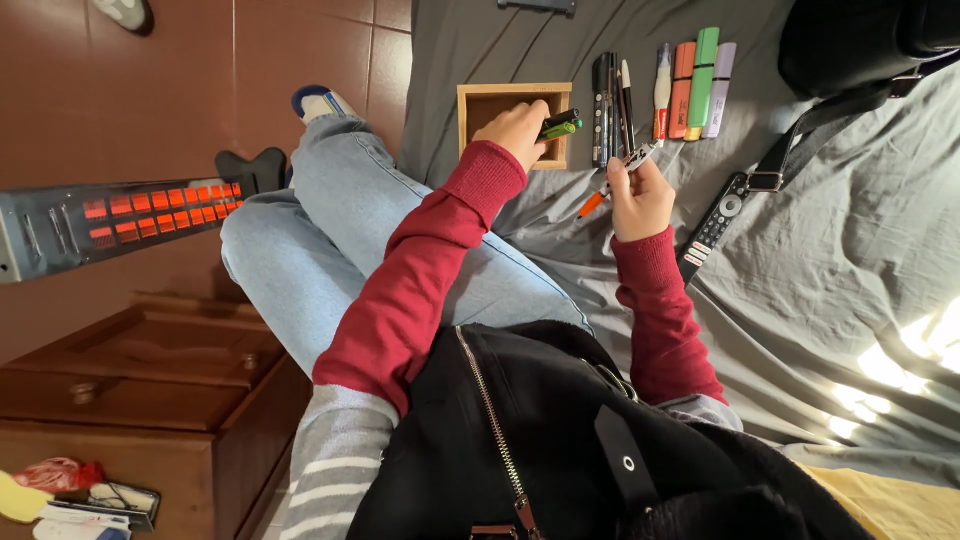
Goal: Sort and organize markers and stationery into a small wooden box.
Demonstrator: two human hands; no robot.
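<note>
Markers (562, 124) in left hand (518, 130) over wooden box (478, 96) rim.

bare grey sheet (800, 290) lies open right of the remote (715, 225); pens (612, 105) crowd beside the wooden box (468, 120).

1. A bed covered with a wrinkled grey sheet (800, 300) carries the things.
2. A small square wooden box (476, 103), open at the top, sits on the sheet.
3. Just beside the box lies a row of dark pens (610, 95).
4. Next in the row come a white correction pen (663, 90), then orange (683, 88), green (702, 82) and pale purple highlighters (719, 88), side by side.
5. A black remote control (717, 222) lies slantwise nearer the person.
6. A black bag with a strap (850, 50) rests at the far corner.
</note>
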